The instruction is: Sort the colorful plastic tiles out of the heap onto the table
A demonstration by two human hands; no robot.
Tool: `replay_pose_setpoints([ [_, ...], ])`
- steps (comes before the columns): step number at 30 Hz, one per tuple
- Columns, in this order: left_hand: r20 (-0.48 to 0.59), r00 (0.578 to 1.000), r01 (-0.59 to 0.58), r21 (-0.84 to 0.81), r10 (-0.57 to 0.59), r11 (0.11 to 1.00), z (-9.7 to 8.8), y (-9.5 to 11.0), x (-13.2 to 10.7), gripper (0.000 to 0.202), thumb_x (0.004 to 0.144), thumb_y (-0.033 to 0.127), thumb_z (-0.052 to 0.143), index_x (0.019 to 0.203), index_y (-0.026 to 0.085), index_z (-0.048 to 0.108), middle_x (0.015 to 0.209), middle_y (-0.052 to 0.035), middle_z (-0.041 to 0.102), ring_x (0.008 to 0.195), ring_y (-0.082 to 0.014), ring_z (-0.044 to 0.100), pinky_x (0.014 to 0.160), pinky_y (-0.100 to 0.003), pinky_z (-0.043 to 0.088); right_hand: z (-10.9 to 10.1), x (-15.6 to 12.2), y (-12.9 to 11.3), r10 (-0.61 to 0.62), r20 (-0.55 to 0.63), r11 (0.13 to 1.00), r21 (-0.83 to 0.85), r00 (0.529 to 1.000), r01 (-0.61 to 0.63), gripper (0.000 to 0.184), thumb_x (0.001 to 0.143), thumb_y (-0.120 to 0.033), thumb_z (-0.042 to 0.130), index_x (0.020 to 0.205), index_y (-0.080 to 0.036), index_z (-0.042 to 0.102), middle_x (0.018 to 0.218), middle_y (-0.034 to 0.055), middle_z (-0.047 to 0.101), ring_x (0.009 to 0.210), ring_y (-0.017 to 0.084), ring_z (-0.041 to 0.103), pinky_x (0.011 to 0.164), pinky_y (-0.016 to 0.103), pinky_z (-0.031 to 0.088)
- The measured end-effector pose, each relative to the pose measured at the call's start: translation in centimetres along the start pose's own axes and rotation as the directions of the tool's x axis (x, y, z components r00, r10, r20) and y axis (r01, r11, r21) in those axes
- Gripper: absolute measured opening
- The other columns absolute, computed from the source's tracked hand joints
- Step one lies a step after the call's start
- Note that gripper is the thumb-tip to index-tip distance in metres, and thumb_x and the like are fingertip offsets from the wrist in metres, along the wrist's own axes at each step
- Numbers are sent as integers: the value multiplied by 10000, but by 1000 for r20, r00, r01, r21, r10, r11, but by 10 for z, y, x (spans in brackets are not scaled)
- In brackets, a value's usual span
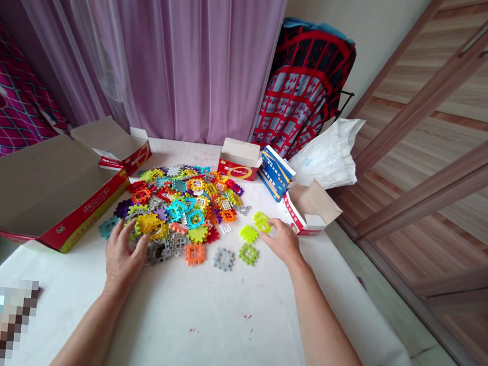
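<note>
A big heap of little plastic snap-together tiles (pixel 181 208) sits in the middle of a white table (pixel 195 328) — red, blue, yellow, purple and gray, all mixed up. The left hand (pixel 123 260) lies open and spread wide on the near edge of the heap, touching the tiles but not gripping any that can be seen. The right hand (pixel 279 241) is open too and holds nothing, just beside three lime green tiles (pixel 248 254) lying off the heap. A gray tile (pixel 223 259) lies a bit apart from the heap. Open cardboard boxes stand around it — a big red one (pixel 80 219) on the left, a small red one (pixel 240 159) at the back, and a red and white one (pixel 310 209) on the right. A blue and white box (pixel 276 173) leans at the back. Behind the table hangs a purple curtain (pixel 174 55).
</note>
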State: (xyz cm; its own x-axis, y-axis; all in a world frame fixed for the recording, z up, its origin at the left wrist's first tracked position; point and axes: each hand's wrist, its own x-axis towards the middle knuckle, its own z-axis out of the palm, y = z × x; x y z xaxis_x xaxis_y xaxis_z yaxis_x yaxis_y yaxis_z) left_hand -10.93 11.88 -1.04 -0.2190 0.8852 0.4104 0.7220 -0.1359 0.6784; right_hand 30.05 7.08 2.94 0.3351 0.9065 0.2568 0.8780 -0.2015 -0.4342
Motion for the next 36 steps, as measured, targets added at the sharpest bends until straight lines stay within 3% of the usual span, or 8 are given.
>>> replay_pose_setpoints([
  [4,1,1000,7,-3,-7,1000,0,0,0,584,857,532,502,1298,157,579,1501,-200,434,1409,-332,387,1146,-486,316,-9,14,14,158,-137,987,-17,978,-162,361,742,-398,702,1055,-230,639,1066,75,717,1034,285,647,854,391,495],
  [9,-1,1000,18,-2,-18,1000,0,4,0,620,847,555,493,1300,140,578,1498,-208,436,1407,-339,389,1140,-493,323,-3,36,15,34,-2,995,-91,999,-34,356,725,-303,727,1062,-239,632,1095,56,711,1024,248,645,844,337,478],
  [16,5,1000,29,-5,-29,1000,-2,4,-1,578,852,546,507,1291,179,586,1511,-175,436,1413,-313,387,1146,-474,321,12,47,14,-53,148,980,-180,988,80,324,769,-271,694,1084,-240,627,1124,49,709,1056,232,623,852,308,453],
  [22,7,999,34,-8,-34,999,-1,4,-1,580,855,557,503,1301,195,580,1523,-151,425,1413,-305,386,1147,-463,327,17,47,14,-63,169,976,-197,984,96,306,780,-273,691,1076,-242,621,1126,53,704,1063,227,620,871,303,439],
  [29,25,998,49,26,-50,998,-4,9,-1,595,857,545,506,1302,158,578,1513,-188,429,1416,-309,382,1151,-455,324,22,46,15,-61,172,977,-190,983,94,303,790,-273,682,1085,-239,623,1128,56,694,1079,218,611,890,298,439],
  [36,31,998,58,5,-58,998,-3,5,-2,530,861,492,550,1314,217,572,1530,-149,414,1417,-304,380,1134,-453,353,11,42,2,-97,108,984,-140,989,112,260,790,-202,646,1049,-217,658,1147,75,682,1084,227,609,899,316,448],
])
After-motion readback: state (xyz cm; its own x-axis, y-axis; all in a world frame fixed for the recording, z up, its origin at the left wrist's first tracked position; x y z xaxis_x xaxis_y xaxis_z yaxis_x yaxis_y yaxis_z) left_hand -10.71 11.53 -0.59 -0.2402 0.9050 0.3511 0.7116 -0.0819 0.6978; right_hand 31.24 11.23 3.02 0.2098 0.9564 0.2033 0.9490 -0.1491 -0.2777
